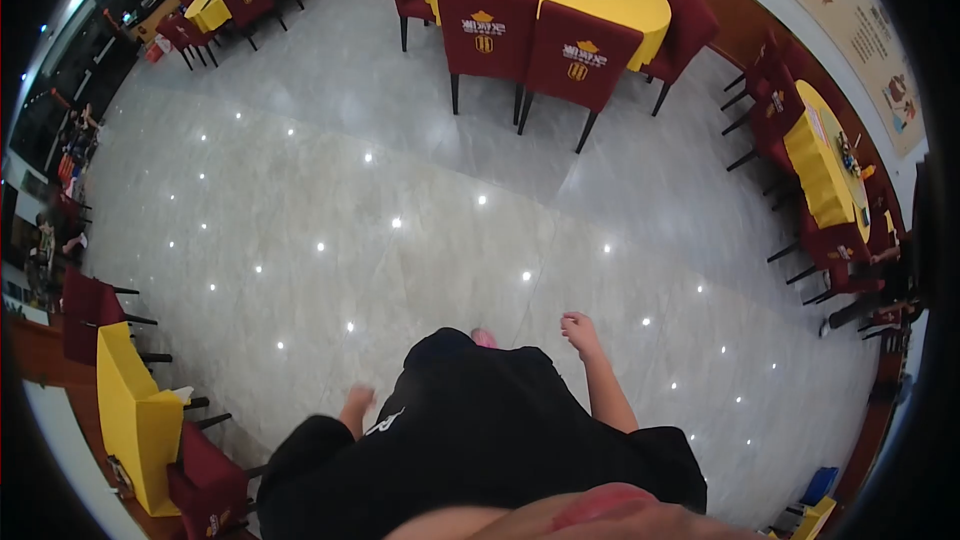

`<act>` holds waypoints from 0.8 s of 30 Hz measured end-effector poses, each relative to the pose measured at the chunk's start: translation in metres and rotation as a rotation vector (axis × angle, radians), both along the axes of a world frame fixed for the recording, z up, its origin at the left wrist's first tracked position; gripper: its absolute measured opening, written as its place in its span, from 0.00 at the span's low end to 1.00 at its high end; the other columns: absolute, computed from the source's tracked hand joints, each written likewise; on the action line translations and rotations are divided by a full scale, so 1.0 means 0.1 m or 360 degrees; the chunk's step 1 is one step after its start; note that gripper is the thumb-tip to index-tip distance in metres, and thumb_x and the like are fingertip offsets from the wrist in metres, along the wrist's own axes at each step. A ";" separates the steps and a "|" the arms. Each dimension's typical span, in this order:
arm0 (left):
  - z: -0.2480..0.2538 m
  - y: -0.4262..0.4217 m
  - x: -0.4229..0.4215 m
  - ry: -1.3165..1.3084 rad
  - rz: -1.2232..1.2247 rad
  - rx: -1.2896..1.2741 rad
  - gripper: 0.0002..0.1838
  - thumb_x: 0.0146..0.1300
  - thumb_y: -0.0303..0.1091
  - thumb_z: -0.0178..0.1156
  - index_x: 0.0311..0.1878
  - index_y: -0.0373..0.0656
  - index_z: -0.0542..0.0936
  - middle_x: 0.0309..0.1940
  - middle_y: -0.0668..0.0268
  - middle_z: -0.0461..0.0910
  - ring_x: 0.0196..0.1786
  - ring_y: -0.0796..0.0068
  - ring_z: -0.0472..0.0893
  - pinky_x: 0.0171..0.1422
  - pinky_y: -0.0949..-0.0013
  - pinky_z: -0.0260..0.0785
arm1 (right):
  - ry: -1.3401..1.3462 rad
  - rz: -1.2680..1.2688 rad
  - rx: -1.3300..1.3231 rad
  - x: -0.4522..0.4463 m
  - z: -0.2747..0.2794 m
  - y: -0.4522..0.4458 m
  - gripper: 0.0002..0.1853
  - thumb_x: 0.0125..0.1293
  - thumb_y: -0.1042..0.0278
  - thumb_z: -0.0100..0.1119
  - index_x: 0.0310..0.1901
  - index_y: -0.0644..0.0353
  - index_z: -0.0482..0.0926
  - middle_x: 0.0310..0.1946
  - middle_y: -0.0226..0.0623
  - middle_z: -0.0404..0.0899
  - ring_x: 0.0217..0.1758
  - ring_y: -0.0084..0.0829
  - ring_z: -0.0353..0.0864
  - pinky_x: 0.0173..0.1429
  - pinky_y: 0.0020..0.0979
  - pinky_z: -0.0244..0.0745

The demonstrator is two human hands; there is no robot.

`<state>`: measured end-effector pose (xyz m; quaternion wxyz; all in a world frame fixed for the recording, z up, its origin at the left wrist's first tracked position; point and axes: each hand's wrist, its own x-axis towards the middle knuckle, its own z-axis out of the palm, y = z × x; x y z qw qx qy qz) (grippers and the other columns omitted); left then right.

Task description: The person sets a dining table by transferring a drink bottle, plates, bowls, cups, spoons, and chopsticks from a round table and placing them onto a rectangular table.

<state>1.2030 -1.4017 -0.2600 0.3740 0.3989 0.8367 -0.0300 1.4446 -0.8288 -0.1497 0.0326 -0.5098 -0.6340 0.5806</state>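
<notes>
My right hand hangs in front of my body on the right, over the tiled floor, its fingers curled in with nothing seen in them. My left hand is by my left side, beside the black shirt. It is smeared by motion, so its fingers cannot be made out. Neither hand touches any furniture. Below the shirt's hem, a pink shoe tip shows on the floor.
Ahead stands a round table with a yellow cloth and red chairs. More yellow-covered tables stand at the right, at the left and far left. A person in dark clothes is at the right edge. Pale glossy floor lies between.
</notes>
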 end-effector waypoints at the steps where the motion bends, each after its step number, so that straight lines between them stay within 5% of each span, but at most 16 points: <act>1: 0.07 -0.16 -0.02 -0.0117 0.0027 -0.0203 0.11 0.58 0.38 0.54 0.30 0.41 0.80 0.30 0.56 0.83 0.33 0.56 0.82 0.37 0.52 0.72 | 0.0006 0.0220 -0.0020 -0.30 0.05 0.10 0.19 0.64 0.63 0.57 0.53 0.65 0.78 0.35 0.37 0.81 0.34 0.26 0.81 0.35 0.28 0.74; 4: 0.14 -0.16 -0.29 -0.0526 0.1461 -0.0155 0.11 0.60 0.38 0.55 0.37 0.41 0.79 0.34 0.58 0.82 0.36 0.60 0.81 0.40 0.56 0.73 | 0.0064 0.0521 -0.0050 -1.00 -0.01 0.36 0.19 0.65 0.61 0.56 0.52 0.65 0.78 0.34 0.36 0.81 0.32 0.27 0.81 0.35 0.28 0.75; 7: -0.22 0.27 -0.46 -0.0559 0.2316 0.0440 0.13 0.62 0.38 0.56 0.43 0.40 0.78 0.37 0.59 0.82 0.39 0.63 0.81 0.42 0.59 0.73 | -0.0014 0.0632 -0.0026 -1.54 -0.29 0.70 0.18 0.63 0.60 0.58 0.47 0.68 0.81 0.31 0.39 0.83 0.30 0.27 0.81 0.35 0.28 0.75; 9: -0.20 0.85 -0.35 -0.0522 0.2633 0.0782 0.15 0.63 0.38 0.57 0.47 0.39 0.77 0.40 0.61 0.82 0.41 0.65 0.81 0.44 0.61 0.73 | -0.0192 0.0919 0.0138 -1.72 -0.65 1.03 0.20 0.66 0.54 0.53 0.43 0.65 0.82 0.31 0.42 0.83 0.32 0.30 0.82 0.36 0.34 0.76; 10: -0.05 1.16 -0.31 -0.0501 0.2778 0.0941 0.16 0.63 0.38 0.57 0.50 0.39 0.77 0.41 0.61 0.82 0.42 0.67 0.81 0.45 0.62 0.74 | -0.0327 0.1601 0.0924 -1.59 -1.97 1.66 0.18 0.67 0.54 0.50 0.38 0.62 0.81 0.35 0.46 0.83 0.36 0.38 0.83 0.41 0.41 0.77; 14: 0.69 2.10 -0.58 -0.0702 0.2757 0.2125 0.21 0.65 0.38 0.58 0.58 0.38 0.75 0.47 0.64 0.82 0.46 0.71 0.80 0.48 0.66 0.74 | -0.0528 0.1878 0.0049 -3.25 -1.34 1.59 0.16 0.67 0.55 0.51 0.40 0.61 0.79 0.34 0.44 0.81 0.34 0.36 0.81 0.37 0.38 0.75; 15: 1.66 2.27 -0.43 -0.0495 0.2489 0.1988 0.21 0.68 0.40 0.57 0.60 0.38 0.74 0.48 0.65 0.81 0.48 0.74 0.80 0.53 0.67 0.73 | -0.0578 0.1933 -0.0041 -3.67 -1.36 1.48 0.15 0.67 0.56 0.52 0.40 0.60 0.79 0.33 0.43 0.80 0.33 0.36 0.80 0.36 0.37 0.74; 17: 2.37 2.52 0.14 -0.0635 0.2305 0.2299 0.21 0.71 0.42 0.54 0.61 0.39 0.73 0.49 0.66 0.82 0.49 0.76 0.80 0.56 0.69 0.71 | -0.0673 0.2064 -0.0112 -4.27 -1.35 1.19 0.14 0.67 0.56 0.52 0.41 0.60 0.78 0.32 0.42 0.79 0.32 0.35 0.79 0.33 0.35 0.73; 20: 2.39 3.17 1.39 -0.0326 0.3444 0.2626 0.22 0.70 0.43 0.54 0.62 0.40 0.72 0.50 0.65 0.82 0.49 0.75 0.81 0.54 0.70 0.72 | -0.0690 0.2234 -0.0177 -5.02 -1.48 0.89 0.13 0.66 0.57 0.53 0.42 0.59 0.76 0.31 0.40 0.77 0.30 0.33 0.78 0.30 0.33 0.71; 22: 1.86 3.82 2.55 0.0615 0.4638 0.2244 0.22 0.69 0.41 0.54 0.62 0.42 0.73 0.49 0.62 0.82 0.49 0.73 0.81 0.53 0.67 0.73 | -0.0703 0.2306 -0.0234 -5.22 -1.53 0.65 0.12 0.66 0.58 0.54 0.42 0.58 0.75 0.30 0.38 0.76 0.28 0.32 0.77 0.28 0.31 0.70; 23: 1.27 4.20 3.25 0.1134 0.5126 0.1599 0.24 0.67 0.43 0.55 0.62 0.41 0.73 0.50 0.57 0.81 0.48 0.68 0.82 0.53 0.61 0.74 | -0.0723 0.2341 -0.0279 -5.23 -1.48 0.45 0.12 0.66 0.58 0.54 0.43 0.58 0.75 0.30 0.38 0.75 0.28 0.32 0.76 0.27 0.30 0.69; 24: 1.13 4.36 3.89 0.0848 0.5767 0.0291 0.23 0.61 0.41 0.61 0.56 0.40 0.78 0.47 0.57 0.82 0.49 0.65 0.80 0.54 0.61 0.73 | -0.0716 0.2375 -0.0293 -5.15 -1.46 0.15 0.12 0.66 0.59 0.54 0.43 0.57 0.75 0.29 0.37 0.75 0.27 0.31 0.76 0.26 0.30 0.69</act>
